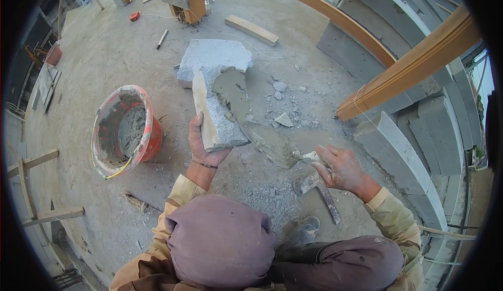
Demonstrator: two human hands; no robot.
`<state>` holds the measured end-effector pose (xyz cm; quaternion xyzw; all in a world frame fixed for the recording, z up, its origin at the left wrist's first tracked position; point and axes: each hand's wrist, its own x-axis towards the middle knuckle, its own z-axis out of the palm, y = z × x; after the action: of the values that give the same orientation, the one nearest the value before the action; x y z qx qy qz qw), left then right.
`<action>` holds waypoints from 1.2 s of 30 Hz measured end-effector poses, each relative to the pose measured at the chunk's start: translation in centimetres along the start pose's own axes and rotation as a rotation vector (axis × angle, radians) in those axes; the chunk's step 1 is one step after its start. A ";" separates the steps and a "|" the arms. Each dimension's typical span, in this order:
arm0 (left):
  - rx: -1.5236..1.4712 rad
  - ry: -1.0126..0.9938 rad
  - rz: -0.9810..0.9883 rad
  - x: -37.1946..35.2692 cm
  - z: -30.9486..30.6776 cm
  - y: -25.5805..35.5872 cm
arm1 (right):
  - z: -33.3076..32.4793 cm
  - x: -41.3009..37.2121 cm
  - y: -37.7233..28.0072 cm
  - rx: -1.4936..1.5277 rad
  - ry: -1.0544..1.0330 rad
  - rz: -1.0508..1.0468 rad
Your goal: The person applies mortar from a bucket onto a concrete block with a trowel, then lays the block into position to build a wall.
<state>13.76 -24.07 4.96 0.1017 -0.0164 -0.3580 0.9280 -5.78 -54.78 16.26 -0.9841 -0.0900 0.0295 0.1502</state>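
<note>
My left hand (205, 154) is wrapped round the lower end of a rough, broken piece of grey concrete block (226, 130), thumb along its pale side. Wet grey mortar (230, 91) is spread on the block's right part. A trowel (270, 143) is in my right hand (341, 169), fingers closed on its handle. Its mortar-smeared blade points left and its tip touches or nearly touches the block's edge. Behind the held piece lies a larger light grey block (212, 54). Below my right hand rests a hammer-like metal tool (322, 194) on the floor.
An orange bucket (152, 143) with mortar inside stands to the left. Rubble (280, 86) litters the floor. A wooden strip (251, 30) and a marker pen (162, 39) lie ahead. On the right are an orange-brown post (403, 66) and curved concrete blocks (403, 160).
</note>
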 end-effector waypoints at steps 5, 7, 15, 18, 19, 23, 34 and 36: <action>0.129 0.052 0.083 -1.1 -0.6 1.4 | -2.2 0.2 1.2 0.216 0.010 0.074; 0.253 0.086 0.116 -1.7 -1.0 1.0 | -2.6 2.1 1.6 0.422 0.079 0.123; 0.691 0.251 0.147 -2.2 2.0 -2.5 | -0.2 6.4 -0.6 0.537 -0.035 0.207; 0.782 0.330 0.261 -1.8 2.0 -3.6 | 3.3 4.6 -1.9 0.628 0.069 0.171; 0.813 0.361 0.316 -1.7 1.7 -3.8 | 3.8 3.8 -2.5 0.632 0.072 0.177; 0.640 0.394 0.220 -1.8 0.2 -2.5 | 3.7 1.3 -3.5 0.883 -0.051 0.292; 0.453 0.340 0.331 -1.0 -1.1 -2.6 | 6.9 1.0 -6.6 0.664 0.104 0.299; 0.387 0.332 0.328 -0.9 -1.6 -0.9 | 6.3 -0.7 -6.0 0.631 0.000 0.223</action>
<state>12.71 -23.85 3.26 0.3299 0.0516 -0.1720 0.9268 -8.01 -47.46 12.12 -0.8928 0.0318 0.0720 0.4434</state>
